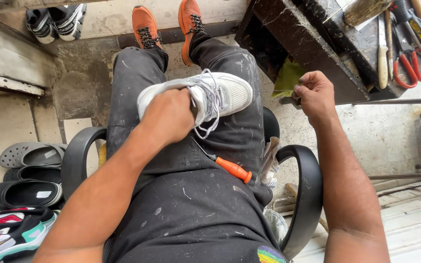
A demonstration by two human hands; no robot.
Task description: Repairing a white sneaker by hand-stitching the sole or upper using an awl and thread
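A white and grey sneaker (225,92) with loose laces lies across my lap on dark trousers. My left hand (169,114) presses down on its heel and collar, holding it. My right hand (315,95) is raised to the right of the shoe, fingers pinched shut; a thin thread seems to run from it toward the shoe, but I cannot see it clearly. An awl with an orange handle (232,169) rests on my right thigh, apart from both hands.
A dark workbench (317,53) at upper right carries red-handled scissors (412,65), a knife and other tools. Sandals and sneakers (18,195) lie on the floor at left. Black chair armrests (308,190) flank me. My orange shoes (144,27) rest ahead.
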